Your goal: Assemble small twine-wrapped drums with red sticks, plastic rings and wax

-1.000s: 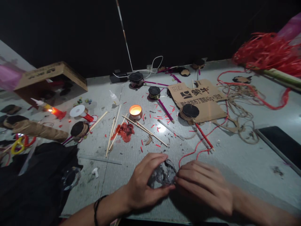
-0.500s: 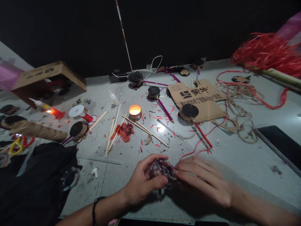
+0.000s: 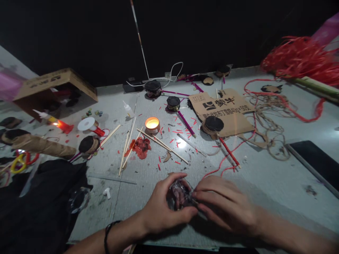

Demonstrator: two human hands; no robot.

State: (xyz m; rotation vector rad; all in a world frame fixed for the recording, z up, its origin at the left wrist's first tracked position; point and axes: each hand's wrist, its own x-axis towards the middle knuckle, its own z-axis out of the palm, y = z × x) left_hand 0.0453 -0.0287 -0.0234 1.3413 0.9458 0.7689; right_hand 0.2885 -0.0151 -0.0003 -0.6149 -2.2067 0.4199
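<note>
A small round object wrapped in clear film is held near the table's front edge. My left hand curves around it, thumb below and fingers above. At its right side my right hand pinches the film's edge with bunched fingertips; this hand is slightly blurred. Red string runs from beside my right fingers toward a black-topped disc with a red stick, which rests on flat cardboard. Beyond my hands are thin wooden sticks and a patch of red wax.
A lit candle burns mid-table. Black cloth, a clear ring and a white earbud lie left. A phone is at right, tangled twine behind it. A glowing red glue bottle stands near the cardboard box.
My left thumb has slid right and lower, showing more of the wrapped object. My right fingers have bent into a tighter pinch at its edge.
</note>
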